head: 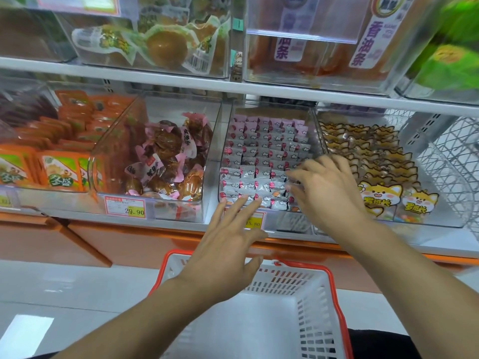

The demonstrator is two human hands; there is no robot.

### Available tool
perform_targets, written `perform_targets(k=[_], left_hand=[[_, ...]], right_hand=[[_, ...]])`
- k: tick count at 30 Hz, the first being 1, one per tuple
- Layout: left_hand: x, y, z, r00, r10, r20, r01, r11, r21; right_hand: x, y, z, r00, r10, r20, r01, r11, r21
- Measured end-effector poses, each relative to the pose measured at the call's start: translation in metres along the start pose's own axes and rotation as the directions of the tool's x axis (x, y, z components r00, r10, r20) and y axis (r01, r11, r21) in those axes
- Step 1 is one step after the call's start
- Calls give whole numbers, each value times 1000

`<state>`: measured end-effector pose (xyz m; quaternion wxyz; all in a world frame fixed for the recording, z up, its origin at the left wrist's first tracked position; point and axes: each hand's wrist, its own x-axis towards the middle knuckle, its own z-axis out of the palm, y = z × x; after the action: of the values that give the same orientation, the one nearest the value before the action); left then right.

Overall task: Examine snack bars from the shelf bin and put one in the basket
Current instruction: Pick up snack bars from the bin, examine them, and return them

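Head: right hand (327,193) spread, touching snack bars (255,161).

Hands: two, a left hand (228,244) and a right hand (329,187). Shopping basket (311,320), white with orange rim: one. Clear bins on the middle shelf: four in view, holding orange packets (61,172), brown vacuum-packed snacks (168,161), small white-and-pink snack bars (261,156), too many to count, and cartoon-dog packets (381,198). Price tags (125,206) on bin fronts: two readable, a third cut off at the left edge.
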<state>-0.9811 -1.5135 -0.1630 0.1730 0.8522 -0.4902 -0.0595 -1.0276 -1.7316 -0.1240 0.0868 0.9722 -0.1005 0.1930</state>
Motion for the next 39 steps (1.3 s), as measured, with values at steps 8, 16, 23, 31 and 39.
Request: perform_targets(k=[8,16,23,31,39], left_hand=[[1,-5,1,999,28,-26,-28,1000,3],[1,-4,-4,987,-1,-164,-31,982,-188],[9,2,-28,844,-523,-119,130,415,-900],[7,-6,-23,752,-655,73,143,54,-988],[11,-7,-22,750,-658,69,146,63,-987]], right_hand=[[5,-12,4,997,51,57,-61,980,188],[1,-16,-27,835,512,-200,-118,523,844],[-13,-34,-33,710,558,429,-346,-255,903],[-17,-39,-28,649,458,607,-416,-455,787],[-20,-35,-30,636,426,644,-405,-525,748]])
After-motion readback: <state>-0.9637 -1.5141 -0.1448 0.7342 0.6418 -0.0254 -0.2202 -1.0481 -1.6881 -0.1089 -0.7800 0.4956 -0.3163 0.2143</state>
